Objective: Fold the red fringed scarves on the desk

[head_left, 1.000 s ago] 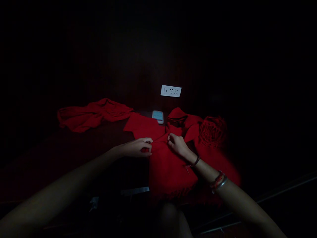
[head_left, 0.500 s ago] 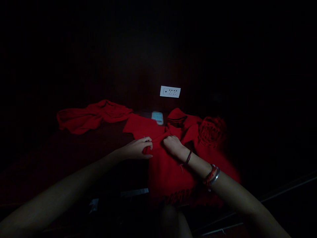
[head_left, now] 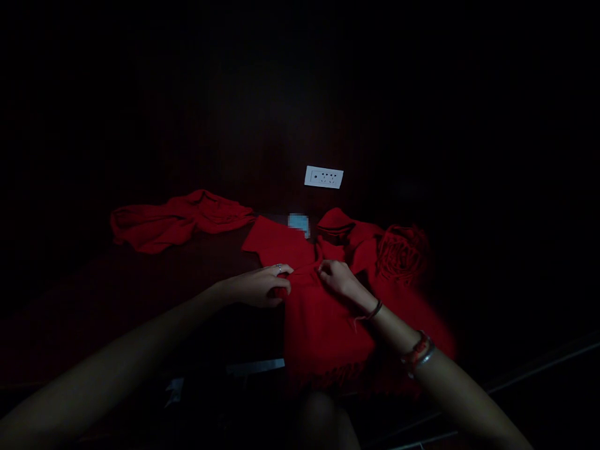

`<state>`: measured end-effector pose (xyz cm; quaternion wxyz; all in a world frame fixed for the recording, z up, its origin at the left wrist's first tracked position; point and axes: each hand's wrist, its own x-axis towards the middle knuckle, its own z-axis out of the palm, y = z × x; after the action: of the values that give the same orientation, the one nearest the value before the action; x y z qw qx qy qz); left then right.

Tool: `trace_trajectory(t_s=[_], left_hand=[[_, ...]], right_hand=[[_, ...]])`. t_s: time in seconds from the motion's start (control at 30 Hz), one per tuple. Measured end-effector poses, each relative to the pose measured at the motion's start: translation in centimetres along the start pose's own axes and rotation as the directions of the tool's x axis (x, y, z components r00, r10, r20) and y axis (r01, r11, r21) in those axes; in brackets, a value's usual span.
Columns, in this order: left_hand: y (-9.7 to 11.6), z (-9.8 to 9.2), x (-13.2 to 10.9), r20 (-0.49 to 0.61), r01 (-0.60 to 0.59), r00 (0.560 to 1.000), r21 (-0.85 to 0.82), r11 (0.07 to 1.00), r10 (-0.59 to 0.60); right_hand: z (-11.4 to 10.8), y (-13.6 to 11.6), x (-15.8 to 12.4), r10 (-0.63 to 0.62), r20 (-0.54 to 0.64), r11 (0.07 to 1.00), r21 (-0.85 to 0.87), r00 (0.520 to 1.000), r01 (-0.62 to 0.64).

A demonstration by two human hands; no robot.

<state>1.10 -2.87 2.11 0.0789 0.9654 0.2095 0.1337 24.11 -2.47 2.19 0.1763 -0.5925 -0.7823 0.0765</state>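
A red fringed scarf lies spread in front of me, its fringe hanging at the near edge. My left hand is closed on the scarf's left edge, with a ring on one finger and red cloth between thumb and fingers. My right hand, wearing a bracelet at the wrist, pinches a fold of the same scarf a little to the right. Past both hands, part of the red cloth reaches back toward a small pale blue item, which is blurred.
A bunched red cloth lies at the back left. Toward the right sits a rolled, fringed red bundle beside folded red cloth. A white socket plate is on the dark wall behind. Most of the surroundings are too dark to make out.
My right hand has shifted slightly to the right along the scarf, its fingers now showing in a pinch. My left hand has stayed nearly in place, still on the cloth.
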Motion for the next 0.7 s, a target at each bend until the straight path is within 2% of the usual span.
trace_trajectory(t_s=[0.07,0.13,0.23,0.3,0.37,0.43,0.5,0.6,0.7], left_hand=[[-0.1,0.1,0.1,-0.010,0.011,1.000,-0.002,1.000,-0.011],[-0.2,0.1,0.1,-0.017,0.017,1.000,-0.001,1.000,-0.017],[-0.2,-0.4,0.1,-0.040,0.004,0.999,0.001,1.000,-0.004],[0.0,-1.1,-0.1,-0.061,0.004,0.998,0.005,1.000,-0.004],[0.2,-1.7,-0.2,-0.070,0.012,0.998,0.016,1.000,-0.011],[0.5,-2.1,-0.3,-0.046,0.008,0.999,0.012,1.000,-0.008],[0.7,-2.1,-0.4,0.012,-0.014,1.000,-0.026,1.000,0.014],[1.0,-2.0,-0.3,0.078,-0.059,0.995,-0.124,0.991,0.069],[1.2,-2.2,-0.3,0.047,-0.056,0.997,-0.240,0.969,0.069]], right_hand=[[-0.3,-0.7,-0.8,-0.071,0.019,0.976,-0.203,0.997,0.073],[-0.4,-1.3,-1.1,-0.066,0.039,0.930,-0.361,0.997,0.076],[-0.4,-1.6,-0.7,-0.033,0.079,0.887,-0.458,0.996,0.066],[-0.6,-1.1,0.0,-0.046,0.070,0.911,-0.406,0.997,0.070],[-0.8,-0.2,0.8,-0.040,-0.001,0.963,-0.267,0.999,0.039],[-0.9,0.8,1.3,0.042,-0.086,0.994,-0.093,0.995,-0.049],[-0.8,1.5,1.3,0.131,-0.092,0.991,0.002,0.987,-0.132],[-0.4,1.7,0.6,0.071,-0.005,0.996,-0.060,0.997,-0.071],[-0.6,1.1,-0.1,-0.030,0.054,0.989,-0.143,0.998,0.038]])
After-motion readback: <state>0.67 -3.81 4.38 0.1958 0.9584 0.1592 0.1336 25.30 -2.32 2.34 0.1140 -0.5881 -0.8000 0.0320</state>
